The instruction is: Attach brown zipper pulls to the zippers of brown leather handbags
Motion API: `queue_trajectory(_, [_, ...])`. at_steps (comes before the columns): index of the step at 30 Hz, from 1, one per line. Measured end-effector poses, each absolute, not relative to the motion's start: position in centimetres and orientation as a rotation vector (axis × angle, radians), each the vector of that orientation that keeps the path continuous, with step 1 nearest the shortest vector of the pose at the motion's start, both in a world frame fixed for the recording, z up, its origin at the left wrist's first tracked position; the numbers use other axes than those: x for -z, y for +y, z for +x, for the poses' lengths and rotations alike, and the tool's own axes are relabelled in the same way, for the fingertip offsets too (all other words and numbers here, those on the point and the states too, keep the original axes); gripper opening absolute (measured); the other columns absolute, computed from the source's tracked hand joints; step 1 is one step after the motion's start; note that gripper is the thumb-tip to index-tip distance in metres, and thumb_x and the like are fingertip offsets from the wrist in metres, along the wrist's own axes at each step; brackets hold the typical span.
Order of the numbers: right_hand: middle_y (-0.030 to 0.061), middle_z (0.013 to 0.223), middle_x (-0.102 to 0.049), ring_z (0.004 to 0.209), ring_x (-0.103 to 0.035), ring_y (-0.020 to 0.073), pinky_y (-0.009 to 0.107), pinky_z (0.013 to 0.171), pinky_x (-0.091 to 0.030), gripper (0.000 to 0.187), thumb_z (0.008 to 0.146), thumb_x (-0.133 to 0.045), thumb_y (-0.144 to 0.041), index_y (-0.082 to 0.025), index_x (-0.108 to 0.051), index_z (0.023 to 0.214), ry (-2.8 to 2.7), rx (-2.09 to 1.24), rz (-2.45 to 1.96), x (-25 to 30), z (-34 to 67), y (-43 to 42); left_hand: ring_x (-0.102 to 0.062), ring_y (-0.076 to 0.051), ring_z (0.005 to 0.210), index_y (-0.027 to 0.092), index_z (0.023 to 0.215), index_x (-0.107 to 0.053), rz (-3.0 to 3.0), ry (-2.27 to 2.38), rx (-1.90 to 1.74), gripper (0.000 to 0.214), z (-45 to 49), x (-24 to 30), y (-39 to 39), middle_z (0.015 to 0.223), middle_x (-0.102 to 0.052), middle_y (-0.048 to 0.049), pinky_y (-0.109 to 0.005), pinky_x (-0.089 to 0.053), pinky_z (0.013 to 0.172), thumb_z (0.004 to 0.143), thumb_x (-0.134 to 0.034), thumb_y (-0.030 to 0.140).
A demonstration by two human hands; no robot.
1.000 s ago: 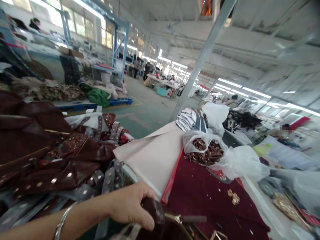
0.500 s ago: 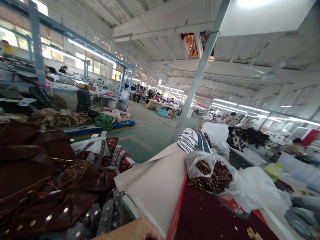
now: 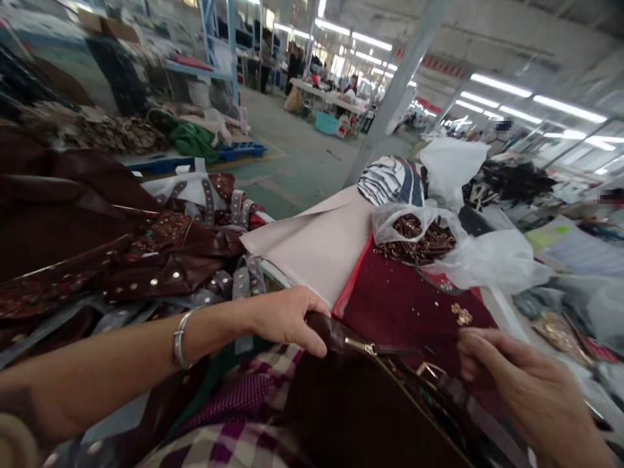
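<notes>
A dark brown leather bag (image 3: 351,403) lies over the lap, its gold zipper running along the top edge. My left hand (image 3: 287,318), wearing a silver bangle, is closed around the bag's upper left corner beside the metal zipper slider (image 3: 370,349). From the slider a brown leather pull extends to the right. My right hand (image 3: 526,390) is over the bag's right side with fingers curled together; whatever they hold, if anything, is hidden. Close to its fingertips, several gold-coloured rings (image 3: 461,314) lie on the dark red cloth (image 3: 400,296). A gold buckle (image 3: 431,372) shows on the bag.
A plastic bag of brown leather pulls (image 3: 416,237) stands on the table behind the cloth. Beige sheet material (image 3: 312,240) covers the table's left part. Brown studded bags (image 3: 166,266) are piled at my left. A metal post (image 3: 390,97) rises beyond the table.
The view has tipped downward. My left hand now shows fully, gripping the bag's corner, and my right hand and the brown bag have come into view.
</notes>
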State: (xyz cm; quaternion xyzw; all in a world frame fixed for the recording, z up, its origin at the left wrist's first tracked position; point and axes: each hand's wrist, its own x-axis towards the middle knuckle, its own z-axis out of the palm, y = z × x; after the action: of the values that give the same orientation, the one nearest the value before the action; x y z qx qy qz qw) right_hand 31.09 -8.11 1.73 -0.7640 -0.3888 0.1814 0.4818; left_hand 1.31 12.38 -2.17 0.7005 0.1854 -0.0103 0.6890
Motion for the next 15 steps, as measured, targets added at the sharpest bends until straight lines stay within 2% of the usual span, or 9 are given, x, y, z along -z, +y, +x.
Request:
queue_trajectory(2, [0.0062,0.069,-0.071,0.055,-0.064,0.0153,0.022,0.050,-0.054,0.039,0.068,-0.083,-0.050,-0.017,-0.075,0.087,-0.989,-0.728,-1.781,-2.5,26.2,-5.9,-0.043,-0.008,0.054,0.014,0.078,-0.064,1.591,0.396,0.025,0.026,1.4,1.9,12.3,0.060,-0.052,0.0051,-0.018,-0.029,0.047,0.064,-0.077,0.032])
queue_trajectory(6, [0.0035,0.064,-0.070,0.057,-0.064,0.0122,0.019,0.056,-0.052,0.019,0.076,-0.076,-0.035,-0.017,-0.075,0.082,-1.248,-1.048,-1.660,-3.6,19.5,-2.4,-0.040,-0.008,0.054,0.014,0.076,-0.063,1.647,0.391,0.018,0.023,1.2,1.3,11.7,0.060,-0.050,0.0061,-0.018,-0.030,0.047,0.064,-0.075,0.029])
queue_trajectory(11, [-0.0015,0.064,-0.068,0.057,-0.056,0.0080,0.016,0.053,-0.041,0.010,0.078,-0.069,-0.025,-0.020,-0.077,0.078,-1.445,-1.120,-1.785,-3.7,17.7,-1.3,-0.041,-0.008,0.055,0.015,0.076,-0.063,1.658,0.359,0.007,0.021,1.2,0.8,11.2,0.059,-0.049,0.0067,-0.019,-0.029,0.047,0.064,-0.074,0.028])
queue_trajectory(15, [-0.0028,0.068,-0.070,0.063,-0.058,0.0093,0.019,0.061,-0.042,0.011,0.077,-0.067,-0.022,-0.023,-0.078,0.075,-1.610,-1.013,-1.868,-4.0,17.4,-1.1,-0.043,-0.008,0.055,0.016,0.078,-0.066,1.743,0.352,-0.053,0.018,0.9,0.7,10.6,0.059,-0.050,0.0073,-0.020,-0.029,0.048,0.065,-0.075,0.026])
